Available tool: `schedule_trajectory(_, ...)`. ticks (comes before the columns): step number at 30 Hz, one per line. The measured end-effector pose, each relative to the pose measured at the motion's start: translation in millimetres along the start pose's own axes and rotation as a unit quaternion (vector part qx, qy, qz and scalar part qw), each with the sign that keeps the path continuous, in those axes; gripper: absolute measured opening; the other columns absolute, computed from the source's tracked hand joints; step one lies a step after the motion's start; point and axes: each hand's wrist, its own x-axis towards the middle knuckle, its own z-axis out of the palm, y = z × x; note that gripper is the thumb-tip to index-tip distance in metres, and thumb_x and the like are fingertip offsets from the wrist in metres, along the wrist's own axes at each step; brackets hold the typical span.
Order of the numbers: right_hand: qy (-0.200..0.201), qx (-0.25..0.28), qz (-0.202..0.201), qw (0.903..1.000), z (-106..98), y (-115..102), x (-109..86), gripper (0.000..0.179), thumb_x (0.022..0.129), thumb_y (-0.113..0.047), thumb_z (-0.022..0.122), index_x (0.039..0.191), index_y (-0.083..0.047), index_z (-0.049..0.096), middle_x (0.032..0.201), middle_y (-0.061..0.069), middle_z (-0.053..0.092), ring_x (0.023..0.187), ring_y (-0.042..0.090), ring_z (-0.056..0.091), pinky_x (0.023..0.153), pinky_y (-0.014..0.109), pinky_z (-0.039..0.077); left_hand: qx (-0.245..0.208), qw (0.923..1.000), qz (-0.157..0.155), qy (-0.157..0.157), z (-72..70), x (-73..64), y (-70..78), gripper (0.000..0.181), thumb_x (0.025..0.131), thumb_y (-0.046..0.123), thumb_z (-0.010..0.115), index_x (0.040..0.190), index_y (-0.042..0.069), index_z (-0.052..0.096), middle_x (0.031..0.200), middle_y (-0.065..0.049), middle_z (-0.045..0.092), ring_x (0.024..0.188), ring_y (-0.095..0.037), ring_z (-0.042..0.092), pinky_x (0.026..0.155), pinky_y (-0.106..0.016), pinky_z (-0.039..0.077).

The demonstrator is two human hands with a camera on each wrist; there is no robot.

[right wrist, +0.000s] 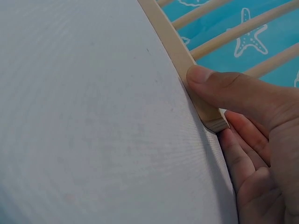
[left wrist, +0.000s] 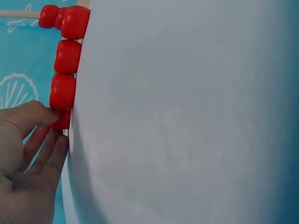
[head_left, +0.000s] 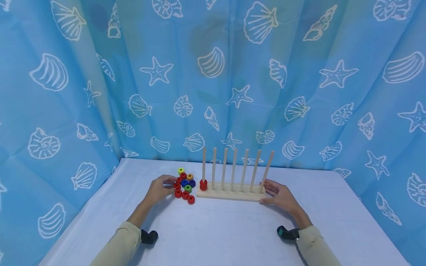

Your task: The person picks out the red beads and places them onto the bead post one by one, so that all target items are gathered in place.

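A wooden peg rack [head_left: 229,195] with a row of upright pegs stands on the table. Red beads [head_left: 203,185] are threaded at the bottom of its leftmost peg. Just left of the rack, my left hand [head_left: 159,189] pinches a red bead [left wrist: 61,120] between thumb and fingers at the edge of a loose bead cluster. At the rack's right end, my right hand [head_left: 281,197] grips the wooden base, thumb [right wrist: 201,74] on the front and fingers behind the end.
The cluster also has a yellow-green bead [head_left: 181,170], an orange bead [head_left: 189,177], blue beads [head_left: 192,183], a green bead [head_left: 188,188] and several more red beads [head_left: 191,200]. A white cloth [head_left: 213,232] covers the table. Behind it hangs a blue shell-print curtain [head_left: 186,81].
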Motion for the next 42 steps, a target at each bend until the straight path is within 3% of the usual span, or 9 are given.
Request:
schedule_trajectory(16, -0.002, 0.01, -0.008, 0.9999, 0.3, -0.8, -0.6, 0.092, 0.072, -0.018, 0.087, 0.147, 0.0, 0.037, 0.142, 0.025, 0.046, 0.13, 0.039, 0.046, 0.1, 0.034, 0.044, -0.004, 0.9999, 0.001, 0.011, 6.9, 0.4, -20.6, 0.039, 0.083, 0.008, 0.076, 0.121, 0.014, 0.066, 0.116, -0.004, 0.065, 0.104, -0.022, 0.064, 0.091, -0.039, 0.054)
schedule_trajectory(32, 0.003, -0.004, -0.001, 1.0, 0.7, 0.3, 1.2, 0.093, 0.072, -0.021, 0.087, 0.148, -0.002, 0.037, 0.143, 0.024, 0.046, 0.131, 0.038, 0.046, 0.101, 0.035, 0.044, 0.012, 0.9994, 0.02, 0.024, 10.8, 1.6, -24.5, 0.034, 0.084, 0.012, 0.076, 0.117, 0.014, 0.069, 0.115, -0.003, 0.065, 0.102, -0.022, 0.064, 0.09, -0.039, 0.054)
schedule_trajectory(42, 0.0, 0.003, -0.008, 1.0, 0.1, 2.1, 1.4, 0.093, 0.073, -0.02, 0.087, 0.148, -0.001, 0.036, 0.143, 0.025, 0.046, 0.13, 0.038, 0.046, 0.1, 0.035, 0.044, -0.017, 0.9973, 0.029, 0.066, 11.1, 2.0, -22.9, 0.034, 0.084, 0.009, 0.076, 0.117, 0.011, 0.067, 0.113, -0.005, 0.064, 0.107, -0.022, 0.064, 0.09, -0.037, 0.054)
